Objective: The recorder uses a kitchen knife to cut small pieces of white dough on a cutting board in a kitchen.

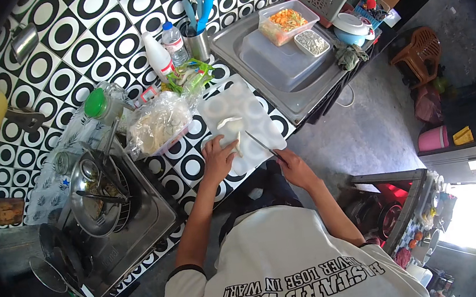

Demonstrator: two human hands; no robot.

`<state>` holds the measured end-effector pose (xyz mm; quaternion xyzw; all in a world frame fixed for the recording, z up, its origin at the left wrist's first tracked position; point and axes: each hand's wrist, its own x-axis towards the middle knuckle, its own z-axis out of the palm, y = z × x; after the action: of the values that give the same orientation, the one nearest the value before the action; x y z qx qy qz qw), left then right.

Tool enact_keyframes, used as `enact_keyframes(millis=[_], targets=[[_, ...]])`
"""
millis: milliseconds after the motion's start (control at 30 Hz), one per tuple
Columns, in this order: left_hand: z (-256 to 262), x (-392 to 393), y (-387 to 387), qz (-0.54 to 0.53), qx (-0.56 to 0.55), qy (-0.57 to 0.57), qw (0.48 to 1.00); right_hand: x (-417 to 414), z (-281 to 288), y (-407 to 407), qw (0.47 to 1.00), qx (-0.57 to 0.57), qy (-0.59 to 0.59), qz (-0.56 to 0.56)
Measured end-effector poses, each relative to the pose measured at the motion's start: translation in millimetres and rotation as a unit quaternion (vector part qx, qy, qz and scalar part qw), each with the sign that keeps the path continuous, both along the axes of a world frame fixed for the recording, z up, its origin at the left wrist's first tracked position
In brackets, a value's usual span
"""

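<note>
A translucent white cutting board [256,113] lies on the patterned tile counter before me. My left hand [219,157] rests at its left edge, fingers spread, the fingertips touching a thin pale strip of food [239,144]. Another pale, curved piece [229,121] lies farther up the board. My right hand [295,168] is closed around the handle of a kitchen knife [260,140], whose blade points up and left over the board, just right of the strip and apart from it. Left of the board stands a plastic-wrapped tub of pale food [158,124].
A steel sink [226,44] at the upper right holds a tub of chopped vegetables [280,33] and a small white container [312,43]. A gas stove [142,234] with a pan [93,226] is at left. Bottles [173,43] and a utensil holder [198,47] stand behind the board.
</note>
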<state>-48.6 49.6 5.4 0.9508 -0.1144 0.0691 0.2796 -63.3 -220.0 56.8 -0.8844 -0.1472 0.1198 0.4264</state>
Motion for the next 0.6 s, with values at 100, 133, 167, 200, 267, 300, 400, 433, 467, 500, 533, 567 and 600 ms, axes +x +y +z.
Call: enact_keyframes(millis=[100, 133, 167, 200, 267, 300, 400, 433, 467, 500, 533, 567, 600], targets=[[-2.0, -1.1, -5.0, 0.005, -0.008, -0.020, 1.000, -2.4, -3.3, 3.6, 1.000, -0.005, -0.001, 0.019], [-2.4, -1.0, -6.5, 0.005, -0.007, -0.020, 1.000, -2.6, -2.6, 4.5, 1.000, -0.004, -0.001, 0.019], [-2.7, -1.2, -8.2, 0.014, -0.003, -0.025, 1.000, -2.9, -1.6, 5.1, 1.000, -0.008, 0.000, 0.021], [-4.1, -1.0, -9.4, 0.023, 0.002, -0.030, 0.999, -2.7, -0.4, 6.4, 1.000, -0.013, 0.000, 0.024], [-6.9, -1.0, -13.5, 0.032, -0.001, -0.033, 0.999, -1.4, -2.9, 5.3, 1.000, -0.013, -0.010, 0.022], [-7.4, -1.6, -15.6, 0.040, -0.006, -0.034, 0.999, -0.8, -2.9, 4.8, 1.000, -0.014, -0.019, 0.020], [-8.9, -3.6, -20.4, 0.061, -0.015, -0.024, 0.998, 4.1, -1.8, 3.6, 0.999, -0.021, 0.007, 0.023], [-9.4, -4.2, -21.7, 0.072, -0.019, -0.027, 0.997, 4.7, -0.5, 4.0, 0.999, -0.021, 0.007, 0.023], [-9.8, -4.7, -22.4, 0.072, -0.018, -0.028, 0.997, 5.1, 0.7, 4.3, 0.999, -0.021, 0.013, 0.026], [-9.6, -4.9, -23.4, 0.080, -0.020, -0.026, 0.996, 5.6, 1.6, 4.1, 0.999, -0.022, 0.018, 0.030], [-9.3, -4.9, -24.6, 0.088, -0.021, -0.024, 0.996, 5.8, 0.5, 4.3, 0.999, -0.022, 0.018, 0.029], [-9.1, -5.2, -26.3, 0.087, -0.020, -0.024, 0.996, 6.0, -1.5, 4.7, 0.999, -0.019, 0.003, 0.032], [-8.8, -4.9, -28.0, 0.097, -0.016, -0.030, 0.995, 6.5, -3.8, 4.9, 0.999, -0.016, -0.011, 0.035]])
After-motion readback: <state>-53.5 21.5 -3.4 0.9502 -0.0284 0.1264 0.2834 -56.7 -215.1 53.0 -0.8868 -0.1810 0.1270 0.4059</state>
